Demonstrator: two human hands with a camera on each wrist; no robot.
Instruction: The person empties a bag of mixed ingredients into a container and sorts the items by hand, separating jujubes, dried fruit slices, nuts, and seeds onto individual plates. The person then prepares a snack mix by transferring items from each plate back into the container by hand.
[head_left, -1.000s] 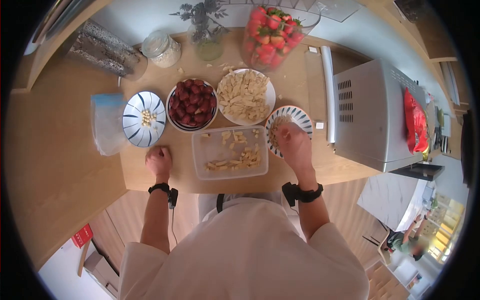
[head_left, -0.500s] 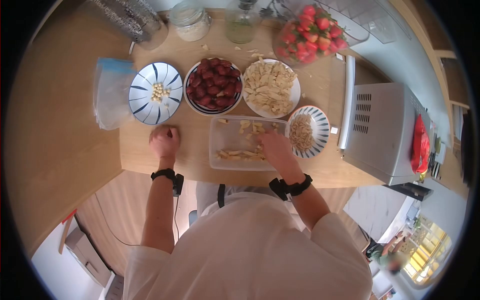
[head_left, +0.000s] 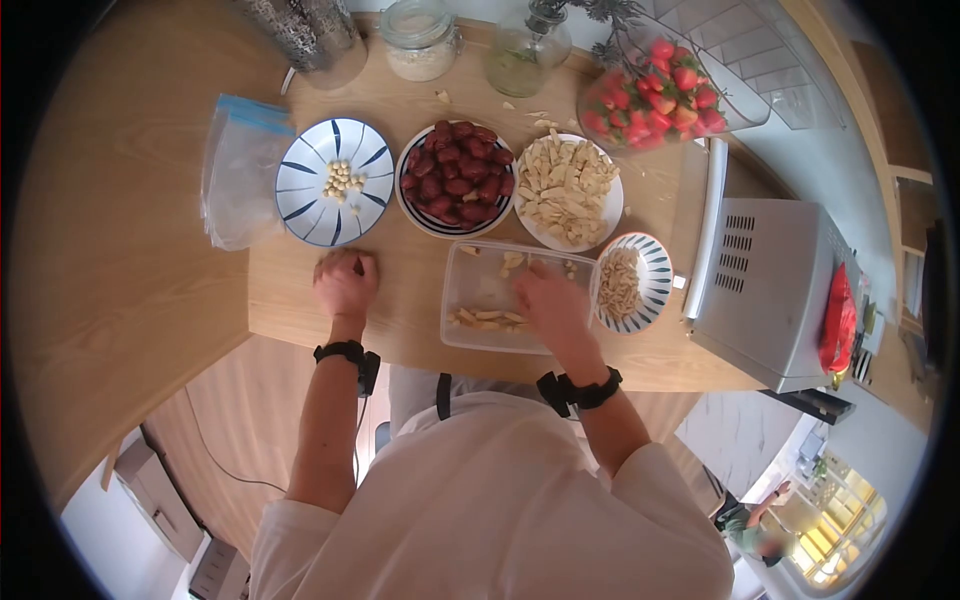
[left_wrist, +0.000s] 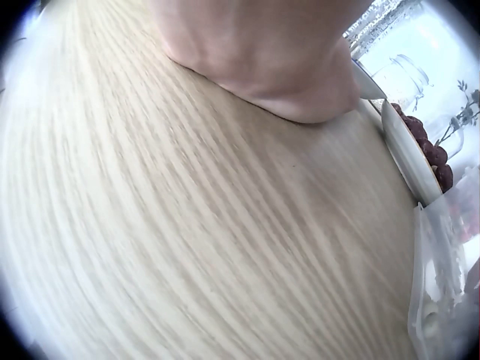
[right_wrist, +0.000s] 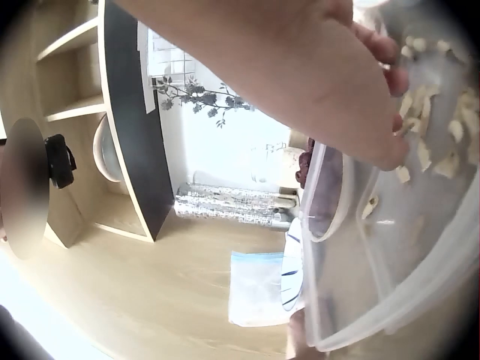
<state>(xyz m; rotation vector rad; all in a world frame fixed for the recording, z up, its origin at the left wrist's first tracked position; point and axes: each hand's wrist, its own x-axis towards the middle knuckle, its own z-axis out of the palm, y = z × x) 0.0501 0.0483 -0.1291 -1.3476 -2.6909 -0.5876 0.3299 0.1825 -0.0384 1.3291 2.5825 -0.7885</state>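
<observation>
My left hand (head_left: 345, 283) rests on the wooden table with its fingers curled under, holding nothing visible, below the blue-striped plate (head_left: 310, 215) with a few pale round seeds (head_left: 343, 180). In the left wrist view its underside lies on the wood. My right hand (head_left: 556, 312) is over the right side of a clear plastic container (head_left: 462, 290). Its fingers (right_wrist: 381, 49) bend down close to the pale pieces (right_wrist: 424, 105) inside; I cannot tell whether they pinch any. Beside it stands an orange-rimmed bowl (head_left: 655, 285) with thin pale strips (head_left: 619, 283).
A bowl of red dates (head_left: 455, 175) and a white plate (head_left: 612, 215) heaped with pale slices (head_left: 565, 185) stand behind the container. Farther back are a glass jar (head_left: 420, 45), a vase (head_left: 525, 60) and strawberries (head_left: 655, 100). A zip bag (head_left: 235, 190) lies left, a grey appliance (head_left: 765, 290) right.
My right hand has gone from the orange-rimmed bowl leftward into the plastic container and stays over it. My left hand keeps its place on the table. The head view has shifted.
</observation>
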